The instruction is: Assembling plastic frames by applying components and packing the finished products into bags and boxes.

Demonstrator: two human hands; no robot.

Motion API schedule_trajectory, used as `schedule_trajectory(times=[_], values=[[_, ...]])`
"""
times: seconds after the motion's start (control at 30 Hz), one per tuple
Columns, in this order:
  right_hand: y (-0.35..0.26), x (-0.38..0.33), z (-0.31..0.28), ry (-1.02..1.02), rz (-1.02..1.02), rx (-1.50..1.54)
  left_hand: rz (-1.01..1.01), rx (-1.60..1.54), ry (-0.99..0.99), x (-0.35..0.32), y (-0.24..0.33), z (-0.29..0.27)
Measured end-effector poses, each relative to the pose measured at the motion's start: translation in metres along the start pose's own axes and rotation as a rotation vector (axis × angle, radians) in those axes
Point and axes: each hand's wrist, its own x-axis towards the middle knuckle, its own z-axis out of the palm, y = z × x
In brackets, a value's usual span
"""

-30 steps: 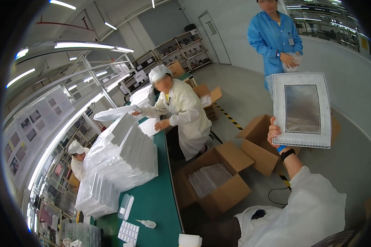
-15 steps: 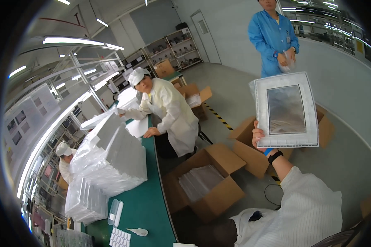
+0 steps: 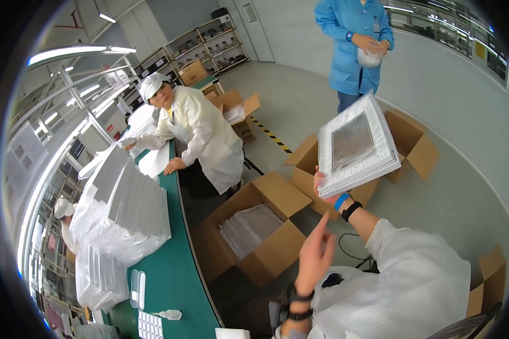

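A white rectangular framed panel (image 3: 359, 148) with a dark-edged, see-through window is raised tilted at the right, with clear plastic film about it. My right hand (image 3: 329, 195), a blue band and a black band at the wrist, grips its lower left corner; part of that hand is hidden behind the panel. Lower down, my left hand (image 3: 315, 257) holds nothing. Its index finger is stretched up toward the panel, apart from it, and the other fingers are partly bent and slightly blurred.
An open carton (image 3: 254, 226) holds flat clear bags; another open carton (image 3: 410, 144) stands behind the panel. Plastic-wrapped white stacks (image 3: 124, 214) cover part of the green table (image 3: 178, 271). A co-worker in white (image 3: 201, 133) leans there; a person in blue (image 3: 348, 53) stands beyond.
My left hand has come into view from below with its index finger extended. The panel has tilted and moved left in my right hand. The whole view has shifted.
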Motion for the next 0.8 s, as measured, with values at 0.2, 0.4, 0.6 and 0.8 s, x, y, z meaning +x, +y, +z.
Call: schedule_trajectory(times=[0.2,0.4,0.6,0.8], values=[[0.017,-0.028,-0.022,-0.054,-0.032,-0.033,-0.025,0.049,-0.210,0.074,-0.020,0.077],[0.042,-0.058,0.008,0.210,-0.177,0.104,-0.034,-0.039,-0.082,0.073,-0.026,0.094],[-0.018,-0.067,-0.068,-0.063,-0.162,-0.179,0.171,0.258,-0.236,0.060,-0.050,0.123],[-0.009,-0.073,-0.044,0.271,-0.216,0.051,-0.024,0.242,-0.092,0.010,-0.096,0.075]])
